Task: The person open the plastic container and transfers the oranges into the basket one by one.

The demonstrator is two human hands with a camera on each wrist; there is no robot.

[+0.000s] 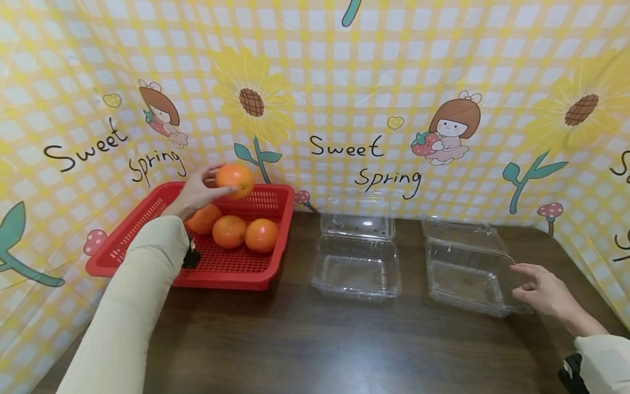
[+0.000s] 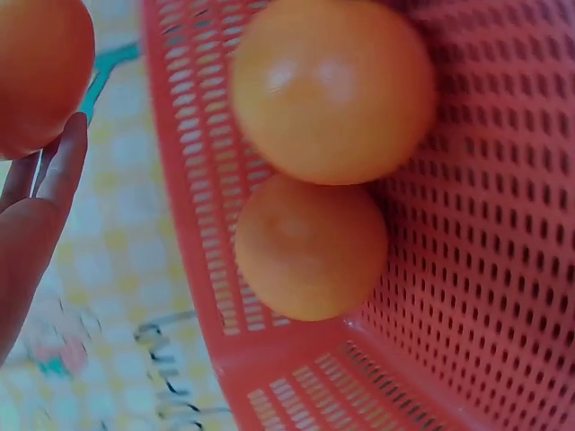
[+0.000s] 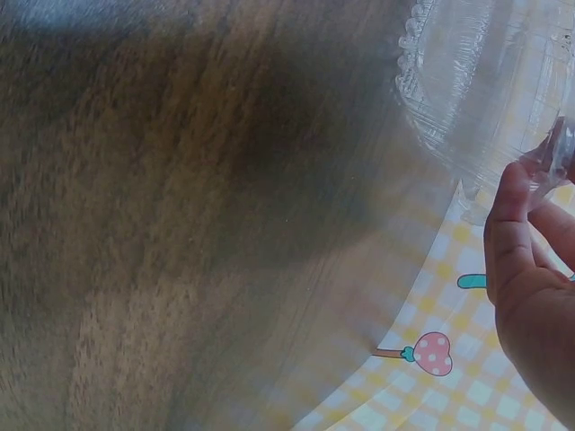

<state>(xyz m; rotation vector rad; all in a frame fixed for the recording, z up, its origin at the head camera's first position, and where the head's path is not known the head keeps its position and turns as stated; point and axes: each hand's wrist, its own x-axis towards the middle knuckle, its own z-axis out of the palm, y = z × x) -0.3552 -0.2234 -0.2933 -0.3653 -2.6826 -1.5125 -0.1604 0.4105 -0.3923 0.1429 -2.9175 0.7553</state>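
Observation:
My left hand [image 1: 197, 191] grips an orange [image 1: 235, 180] above the back of a red plastic basket [image 1: 221, 282]. Three more oranges, among them one [image 1: 229, 232] near the middle and one [image 1: 262, 236] on the right, lie in the basket; the wrist partly covers the third [image 1: 202, 220]. The left wrist view shows the held orange [image 2: 40, 72] at its upper left corner, against the fingers [image 2: 63, 171]. At the far right, my right hand [image 1: 548, 295] pinches the right edge of an open clear plastic box [image 1: 462, 271]. In the right wrist view, fingertips [image 3: 514, 184] meet the clear plastic.
Another clear plastic box [image 1: 354, 268] stands between the basket and the right box, its lid [image 1: 356, 224] folded back. All rest on a dark wooden table [image 1: 315, 339]. A yellow checked cloth [image 1: 334, 71] hangs behind the table and along its sides.

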